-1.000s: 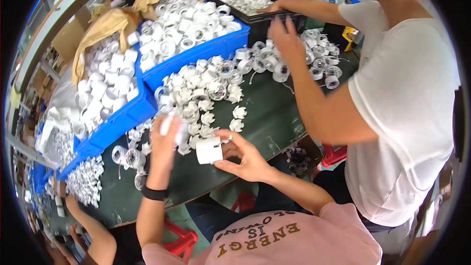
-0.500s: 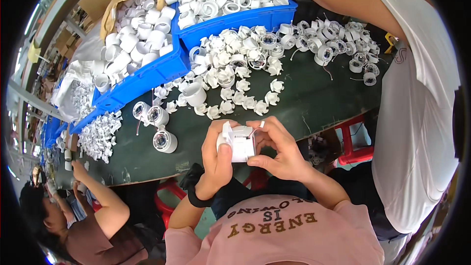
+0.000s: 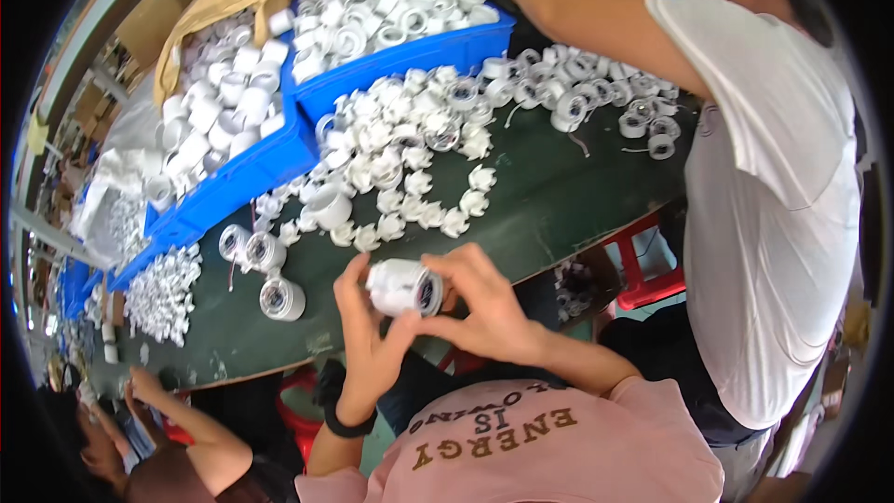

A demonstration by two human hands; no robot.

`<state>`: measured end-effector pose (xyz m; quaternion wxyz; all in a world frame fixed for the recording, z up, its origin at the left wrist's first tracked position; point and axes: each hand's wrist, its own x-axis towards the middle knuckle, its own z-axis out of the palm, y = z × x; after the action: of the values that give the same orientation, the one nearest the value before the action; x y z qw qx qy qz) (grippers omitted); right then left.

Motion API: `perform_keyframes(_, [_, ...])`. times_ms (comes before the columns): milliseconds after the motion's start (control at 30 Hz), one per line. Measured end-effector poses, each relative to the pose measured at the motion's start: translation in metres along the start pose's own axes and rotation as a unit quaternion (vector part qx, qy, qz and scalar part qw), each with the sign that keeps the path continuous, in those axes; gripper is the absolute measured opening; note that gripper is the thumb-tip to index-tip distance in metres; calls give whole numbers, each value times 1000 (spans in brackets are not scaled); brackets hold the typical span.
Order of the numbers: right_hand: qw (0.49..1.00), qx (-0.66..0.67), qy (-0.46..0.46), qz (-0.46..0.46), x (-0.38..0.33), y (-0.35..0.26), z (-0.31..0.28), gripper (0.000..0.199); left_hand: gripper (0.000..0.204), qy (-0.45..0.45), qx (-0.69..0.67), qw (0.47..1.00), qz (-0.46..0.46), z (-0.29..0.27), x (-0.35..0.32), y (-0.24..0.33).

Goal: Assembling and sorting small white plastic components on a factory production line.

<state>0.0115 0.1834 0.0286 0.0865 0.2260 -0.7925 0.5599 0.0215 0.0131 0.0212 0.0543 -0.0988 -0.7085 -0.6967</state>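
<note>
Between both hands, above the table's front edge, is a white cylindrical housing (image 3: 396, 285) with a dark, round, lens-like end turned to the right. My left hand (image 3: 369, 352) grips its left side with thumb and fingers. On the other side, my right hand (image 3: 492, 319) has its fingers and thumb around the dark end. To the left on the table stand similar housings with dark ends, one of them (image 3: 281, 299) nearest the edge. Beyond my hands lie small white petal-shaped parts (image 3: 430, 214) and a plain white cup (image 3: 329, 207).
Blue bins hold white rings (image 3: 391, 0) and white cups (image 3: 223, 112). Small white pieces (image 3: 163, 293) lie heaped at left, ring parts with wires (image 3: 577, 98) at far right. A co-worker in a white shirt (image 3: 773, 224) stands at right; another person's arm (image 3: 200, 433) is lower left.
The housing has been turned in my hands: its slotted side and wire plug no longer show, and the dark end now does. The whole view has shifted, with the table items lying further left.
</note>
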Motion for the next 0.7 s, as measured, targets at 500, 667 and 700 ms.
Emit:
perform_keyframes(500, [792, -496, 354, 48, 93, 202, -172, 59, 39, 335, 135, 922, -142, -235, -63, -39])
perform_keyframes(667, [820, -486, 303, 16, 107, 214, -187, 57, 42, 316, 260, 897, -167, -300, -69, -95])
perform_keyframes(700, [813, -487, 319, -23, 106, 197, -180, 57, 42, 368, 404, 834, -82, -295, -68, -95])
